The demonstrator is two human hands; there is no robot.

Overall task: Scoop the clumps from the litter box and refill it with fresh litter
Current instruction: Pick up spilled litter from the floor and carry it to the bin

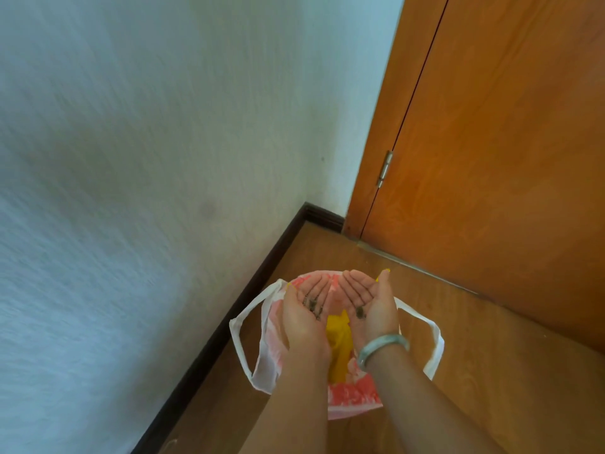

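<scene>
- Floor [491, 371]: wood-tone boards, warm brown, grain visible. Meets a dark baseboard [229, 329] on the left and a pale threshold strip [419, 268] at the far side.
- On the floor, near the corner: one plastic bag [353, 396], white with red print, mouth open upward.
- Bag's left handle loop [244, 342] lies spread toward the baseboard; its right handle loop [437, 342] lies spread on the bare boards.
- Something yellow [339, 342] shows inside the bag mouth; identity cannot be told.
</scene>
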